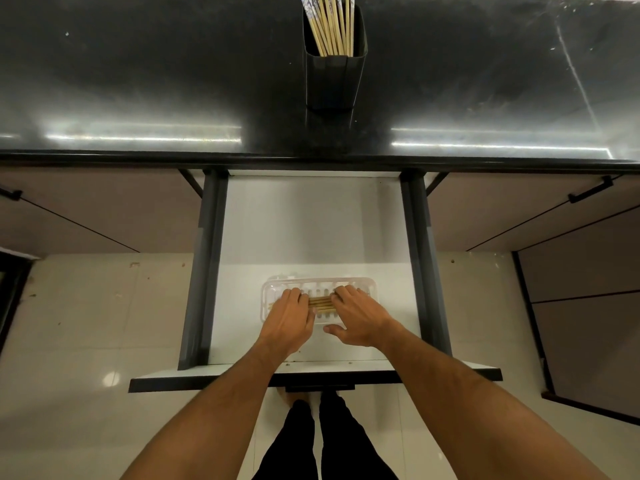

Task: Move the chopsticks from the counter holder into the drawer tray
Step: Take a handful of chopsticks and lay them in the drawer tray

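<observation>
While the drawer (311, 230) is standing pulled out, both hands are lying palm-down over the clear tray (367, 287) at its 6 o'clock end. The left hand (289, 315) and right hand (358, 315) are pressing with nearly straight fingers on a bundle of chopsticks (322, 303) lying across the tray. At 12 o'clock, more chopsticks (330, 26) are standing in the dark holder (334, 81) on the tabletop (138, 81).

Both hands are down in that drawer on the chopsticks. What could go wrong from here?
The clear tray looks light and sits loose in the drawer; the hands pressing the chopsticks could slide it. Many chopsticks remain in the holder, so grabbing a bunch might tip it on the counter.
</observation>
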`<state>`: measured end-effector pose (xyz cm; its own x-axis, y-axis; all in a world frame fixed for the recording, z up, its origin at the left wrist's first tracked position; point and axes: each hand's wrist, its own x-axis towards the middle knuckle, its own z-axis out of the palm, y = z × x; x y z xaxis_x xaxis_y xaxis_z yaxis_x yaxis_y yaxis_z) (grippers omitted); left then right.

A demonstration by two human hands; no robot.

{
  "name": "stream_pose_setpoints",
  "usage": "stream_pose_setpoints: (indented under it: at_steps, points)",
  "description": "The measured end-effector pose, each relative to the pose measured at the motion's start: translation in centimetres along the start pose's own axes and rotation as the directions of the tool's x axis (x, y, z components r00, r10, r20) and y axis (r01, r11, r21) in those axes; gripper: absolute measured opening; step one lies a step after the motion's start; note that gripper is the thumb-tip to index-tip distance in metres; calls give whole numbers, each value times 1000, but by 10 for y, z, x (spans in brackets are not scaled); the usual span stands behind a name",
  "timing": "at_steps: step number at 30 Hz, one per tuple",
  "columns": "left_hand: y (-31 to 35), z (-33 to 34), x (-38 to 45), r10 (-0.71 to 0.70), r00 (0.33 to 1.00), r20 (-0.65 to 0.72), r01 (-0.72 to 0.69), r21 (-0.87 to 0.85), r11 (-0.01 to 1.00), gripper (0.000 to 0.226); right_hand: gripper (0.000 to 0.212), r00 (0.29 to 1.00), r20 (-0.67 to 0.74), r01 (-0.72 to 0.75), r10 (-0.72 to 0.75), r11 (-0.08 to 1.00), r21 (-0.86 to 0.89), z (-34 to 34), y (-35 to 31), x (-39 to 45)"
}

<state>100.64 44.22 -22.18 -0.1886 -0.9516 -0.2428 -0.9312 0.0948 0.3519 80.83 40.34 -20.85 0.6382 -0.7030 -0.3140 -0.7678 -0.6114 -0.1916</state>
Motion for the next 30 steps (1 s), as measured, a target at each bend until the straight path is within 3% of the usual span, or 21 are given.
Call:
stream_pose_setpoints:
  at_steps: [20,30]
  points:
    - [-5,-1,-3,30,1000,7,-30,-12,999,32,59,1000,25,-11,10,1000,29,-1,-6,-6]
    - [-1,-9,-6,48,997,-60,-47,22,999,30,61,997,-69,33,-34,999,-7,-9,-6,-8]
